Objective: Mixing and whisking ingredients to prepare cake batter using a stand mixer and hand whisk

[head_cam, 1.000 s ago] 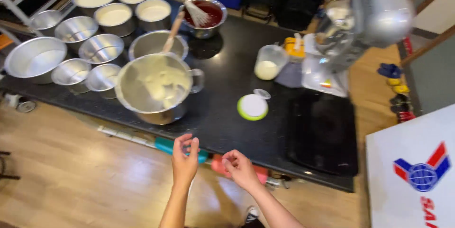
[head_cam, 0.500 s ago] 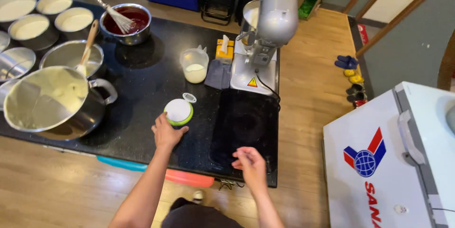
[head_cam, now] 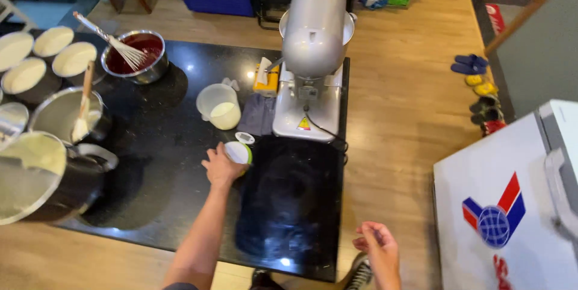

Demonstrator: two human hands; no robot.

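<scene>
Red-and-blue globe emblem (head_cam: 494, 218) on white chest, far right. Yellow triangular sticker (head_cam: 304, 124) on mixer base. Left hand (head_cam: 221, 168) clasped on round green-rimmed white container (head_cam: 239, 152), mid black tabletop (head_cam: 168, 145). Right hand (head_cam: 378, 243) loosely curled, empty.

Only 2 bare forearms and hands of the person show, with no gloves, rings, watch or bracelet on either. The left hand (head_cam: 221, 168) has a long, slim forearm, bare up to the bottom edge of the picture, where a sliver of dark sleeve or shirt shows. The right hand (head_cam: 378, 246) is bare at the wrist too. Below, between the arms, a dark shoe with light trim shows.
</scene>
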